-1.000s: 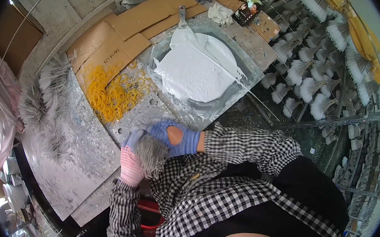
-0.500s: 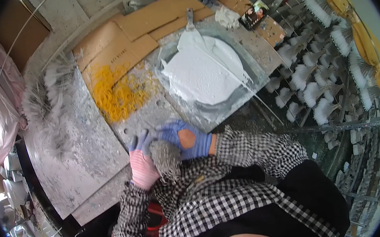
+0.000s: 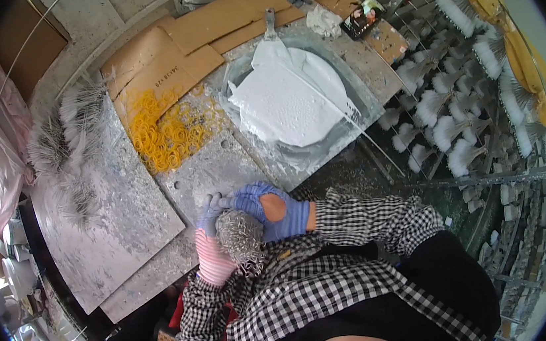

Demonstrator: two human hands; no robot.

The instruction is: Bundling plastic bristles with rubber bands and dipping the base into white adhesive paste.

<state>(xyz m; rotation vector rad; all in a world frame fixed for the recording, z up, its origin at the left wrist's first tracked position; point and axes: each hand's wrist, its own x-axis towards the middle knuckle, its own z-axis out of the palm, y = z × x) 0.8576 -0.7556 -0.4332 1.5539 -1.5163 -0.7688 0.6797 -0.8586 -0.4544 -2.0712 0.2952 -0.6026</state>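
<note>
A bundle of thin grey wires [image 3: 240, 239], its near ends curled into small loops, is held close to my chest at the table's near edge. My left hand [image 3: 214, 253], in a pink-striped glove with grey fingers, is closed on its left side. From the right, my right hand [image 3: 276, 211], in a blue striped glove with an opening over the back of the hand, wraps the bundle's far side. The fingertips of both hands meet there, and the bundle's far end is hidden behind them. Beyond my hands lies a pile of yellow rubber bands [image 3: 166, 132].
A round pan of white paste [image 3: 289, 102] with a scraper [image 3: 270, 27] and thin rod stands ahead. Loose wire bundles [image 3: 78, 151] lie on the left board [image 3: 107, 234]. Cardboard [image 3: 164, 55] and a phone [image 3: 362, 21] are behind. White-tipped bundles [image 3: 442, 106] fill the right-hand rack.
Both hands and the bundle sit slightly lower in view, nearer my body. My left fingers have closed in toward the right hand, over the bundle's far side. The whole view has shifted slightly.
</note>
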